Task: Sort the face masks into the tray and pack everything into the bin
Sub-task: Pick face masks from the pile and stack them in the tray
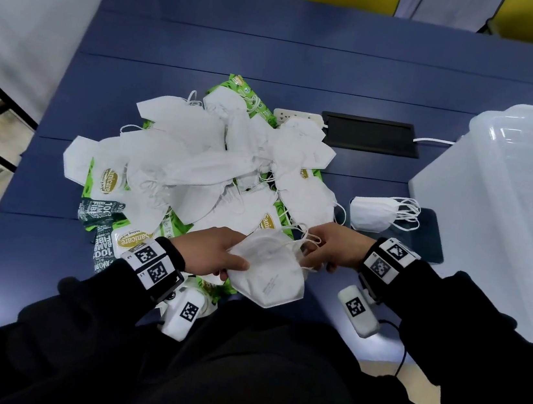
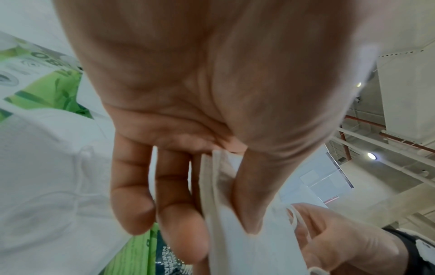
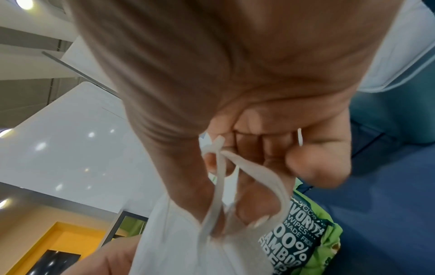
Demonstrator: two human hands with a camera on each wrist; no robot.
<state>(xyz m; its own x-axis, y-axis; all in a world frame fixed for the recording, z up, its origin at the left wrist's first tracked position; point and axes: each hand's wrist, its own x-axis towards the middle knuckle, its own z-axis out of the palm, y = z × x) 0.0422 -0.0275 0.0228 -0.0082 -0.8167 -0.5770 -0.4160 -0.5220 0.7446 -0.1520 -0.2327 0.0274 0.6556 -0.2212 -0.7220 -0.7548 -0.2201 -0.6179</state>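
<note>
our left hand [image 1: 218, 251] pinches the folded face mask [image 1: 267, 275] above the near tabletop [image 1: 329, 305] edge, and our right hand [image 1: 328, 249] grips its ear loops [image 3: 220, 188]. the loops may catch masks in the pile [image 1: 208, 167] and drag them off. free room lies rightward, toward the dark tray [image 1: 430, 237] with stacked masks [image 1: 373, 214] and the bin [image 1: 507, 213].

Green wipe packs [image 1: 105, 180] on blue table [image 1: 311, 55], white power strip [image 1: 298, 117] (beside black hatch [image 1: 370, 135]).
</note>
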